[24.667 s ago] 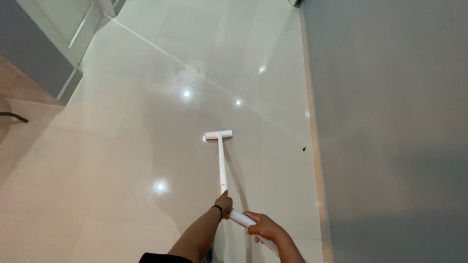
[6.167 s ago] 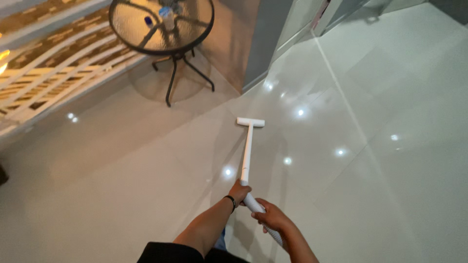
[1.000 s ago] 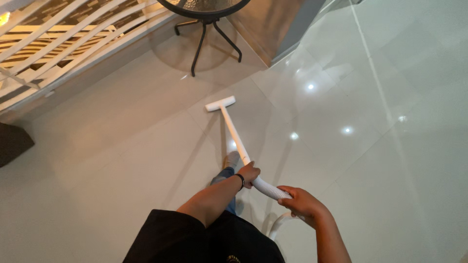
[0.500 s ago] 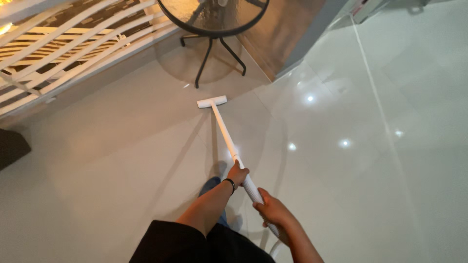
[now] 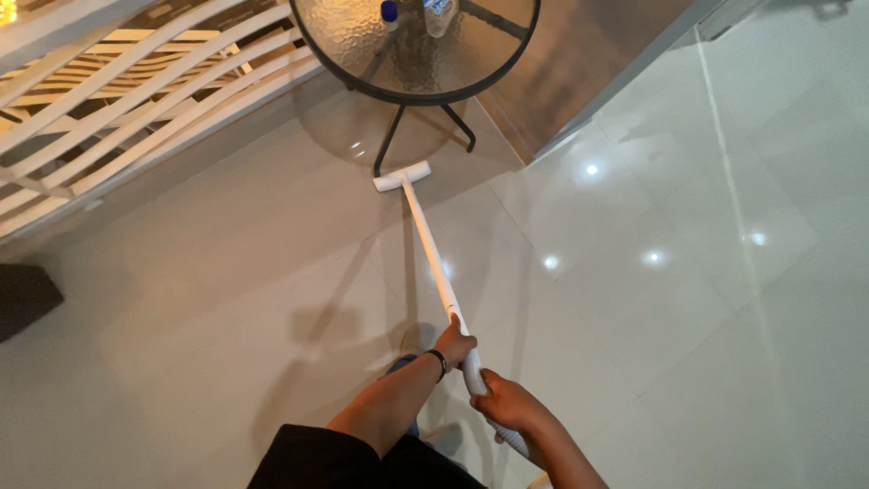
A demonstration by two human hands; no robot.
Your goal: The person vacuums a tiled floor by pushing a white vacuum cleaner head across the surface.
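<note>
A white vacuum wand (image 5: 430, 244) runs from my hands out over the glossy tiled floor (image 5: 652, 299). Its flat white floor head (image 5: 402, 176) rests on the tiles right beside the foot of a round glass table (image 5: 416, 50). My left hand (image 5: 453, 342), with a black band on the wrist, grips the wand's lower end. My right hand (image 5: 504, 403) is closed around the ribbed white hose (image 5: 473, 371) just behind it. A dark sleeve and a bit of my foot show below the hands.
The glass table stands on thin black legs (image 5: 389, 140) and carries bottles (image 5: 436, 13). A white slatted railing (image 5: 118, 100) lines the upper left. A dark mat (image 5: 23, 299) lies at the left edge. A grey wall corner (image 5: 615, 63) stands behind the table.
The floor head has slid forward, up to the table's legs. My arms have stretched out with it, and the view has tilted up to show more of the tabletop.
</note>
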